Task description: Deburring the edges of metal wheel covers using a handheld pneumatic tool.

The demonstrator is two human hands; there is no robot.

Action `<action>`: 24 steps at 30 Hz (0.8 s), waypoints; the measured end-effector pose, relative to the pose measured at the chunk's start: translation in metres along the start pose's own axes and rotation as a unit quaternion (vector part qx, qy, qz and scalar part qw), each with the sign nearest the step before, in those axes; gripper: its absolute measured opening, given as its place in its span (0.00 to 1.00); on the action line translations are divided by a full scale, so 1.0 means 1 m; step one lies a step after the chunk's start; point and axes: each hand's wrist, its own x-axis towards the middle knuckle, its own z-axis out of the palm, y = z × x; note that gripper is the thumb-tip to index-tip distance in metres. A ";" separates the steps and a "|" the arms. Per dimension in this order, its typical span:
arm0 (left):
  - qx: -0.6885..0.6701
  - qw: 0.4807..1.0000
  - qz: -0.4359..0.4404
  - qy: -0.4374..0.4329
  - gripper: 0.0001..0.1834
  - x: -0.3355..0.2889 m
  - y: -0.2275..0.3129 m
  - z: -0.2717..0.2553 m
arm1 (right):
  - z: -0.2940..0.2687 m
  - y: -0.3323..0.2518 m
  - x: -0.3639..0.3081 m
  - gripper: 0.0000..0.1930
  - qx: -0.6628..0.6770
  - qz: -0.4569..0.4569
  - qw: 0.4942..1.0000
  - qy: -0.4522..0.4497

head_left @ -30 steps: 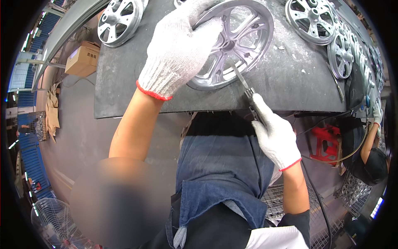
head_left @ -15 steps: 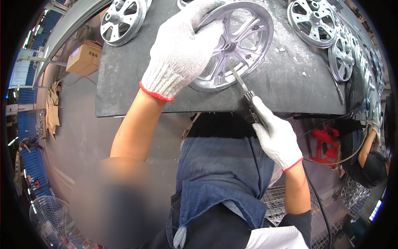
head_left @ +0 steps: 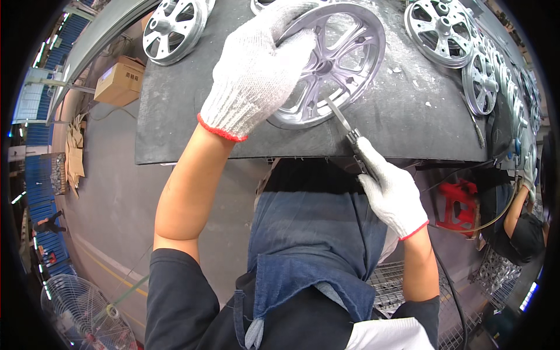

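Two grips persist: the left hand (head_left: 259,73) holds the barely shifted spoked wheel (head_left: 324,67), the right hand (head_left: 394,197) a bladed tool (head_left: 352,136) drawn slightly nearer, keeping work at the near rim (head_left: 300,123).

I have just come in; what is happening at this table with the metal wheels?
A person in white knitted gloves with red cuffs stands at a dark, flat worktop. The left hand grips a silver-grey, spoked metal wheel by its rim. The right hand holds a dark-handled tool with a narrow metal blade, its tip at the wheel's near side; whether it touches is unclear. More silvery spoked wheels lie to either side.
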 end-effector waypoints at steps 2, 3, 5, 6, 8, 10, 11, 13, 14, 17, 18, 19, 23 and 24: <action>0.007 1.000 0.028 -0.008 0.27 -0.003 -0.004 -0.001 | 0.006 0.005 -0.002 0.35 -0.008 -0.001 1.000 0.007; 0.014 0.998 0.056 -0.018 0.27 -0.003 -0.006 -0.001 | 0.012 0.008 -0.004 0.35 0.038 -0.013 0.999 0.000; 0.030 0.997 0.063 -0.018 0.27 -0.002 -0.004 -0.001 | 0.009 0.010 -0.004 0.35 0.083 -0.024 0.996 -0.007; 0.047 0.997 0.067 -0.017 0.27 -0.002 -0.004 -0.001 | -0.001 0.008 -0.001 0.35 0.031 -0.027 0.999 0.005; 0.043 0.995 0.088 -0.024 0.26 0.002 -0.020 -0.007 | -0.011 0.006 0.005 0.35 -0.054 -0.006 0.999 0.009; 0.031 0.993 0.112 -0.035 0.26 0.003 -0.011 -0.003 | -0.005 0.009 0.004 0.35 -0.039 -0.011 0.998 0.039; 0.069 0.990 0.116 -0.028 0.26 -0.002 -0.004 -0.001 | -0.001 0.007 0.002 0.36 -0.025 -0.017 0.998 0.053; 0.110 0.987 0.119 -0.018 0.26 -0.005 0.004 0.001 | 0.003 0.003 0.001 0.36 0.027 -0.026 0.999 0.021; 0.102 0.988 0.111 -0.021 0.26 -0.005 0.003 0.002 | -0.002 0.004 0.000 0.36 -0.008 -0.001 1.000 -0.008; 0.109 0.991 0.076 -0.015 0.26 -0.002 -0.005 -0.006 | -0.008 0.010 0.005 0.36 -0.052 -0.006 0.998 0.039; 0.126 0.988 0.086 -0.022 0.26 -0.001 -0.002 -0.004 | -0.009 0.010 0.005 0.37 -0.068 0.012 0.997 0.041; 0.144 0.984 0.097 -0.029 0.27 0.000 0.003 -0.003 | -0.004 0.007 0.003 0.37 -0.068 0.012 0.997 0.041; 0.155 0.984 0.090 -0.024 0.25 -0.004 0.002 -0.008 | 0.009 0.004 -0.006 0.38 -0.058 -0.037 0.997 0.042; 0.149 0.984 0.091 -0.032 0.25 -0.007 0.008 -0.006 | 0.004 0.003 -0.006 0.38 -0.086 -0.017 0.995 0.047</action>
